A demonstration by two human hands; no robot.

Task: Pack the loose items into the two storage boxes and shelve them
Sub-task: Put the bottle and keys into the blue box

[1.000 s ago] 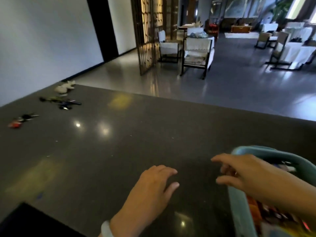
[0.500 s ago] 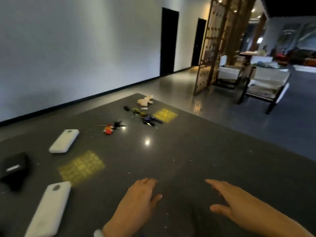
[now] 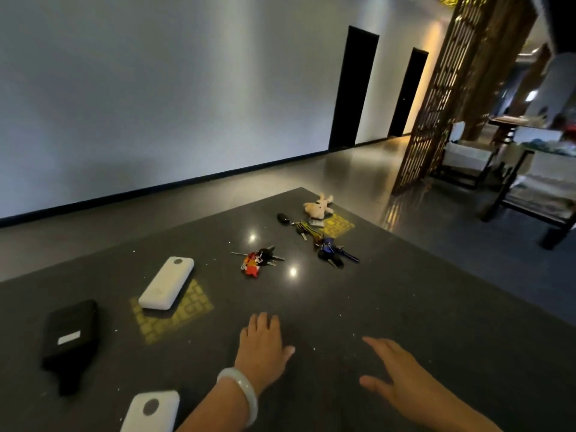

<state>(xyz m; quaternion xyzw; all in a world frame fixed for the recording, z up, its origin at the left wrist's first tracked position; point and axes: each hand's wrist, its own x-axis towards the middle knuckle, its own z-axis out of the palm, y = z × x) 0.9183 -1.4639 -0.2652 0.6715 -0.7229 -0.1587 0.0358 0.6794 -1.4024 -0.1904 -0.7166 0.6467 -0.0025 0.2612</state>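
Observation:
Loose items lie on the dark stone table [image 3: 405, 307]. A white power bank [image 3: 166, 282] sits left of centre, a second white power bank [image 3: 151, 411] at the bottom edge, and a black pouch [image 3: 70, 333] at the left. Further off lie a key bunch with a red tag [image 3: 257, 262], a blue key bunch [image 3: 332, 252], a green-corded key bunch with a black fob [image 3: 300, 226] and a small beige plush toy [image 3: 318, 206]. My left hand [image 3: 263, 346] rests flat on the table, holding nothing. My right hand [image 3: 394, 372] hovers beside it, fingers straight. No storage box is in view.
The table's far edge runs diagonally toward the right. Beyond it are grey floor, a white wall with two dark doorways [image 3: 352, 88], a wooden lattice screen [image 3: 442, 98] and chairs [image 3: 467, 157] at the right.
My view has swung left, away from the light blue box, which has left the frame. The power banks, pouch and keys have come into view. Both hands stay open above the table.

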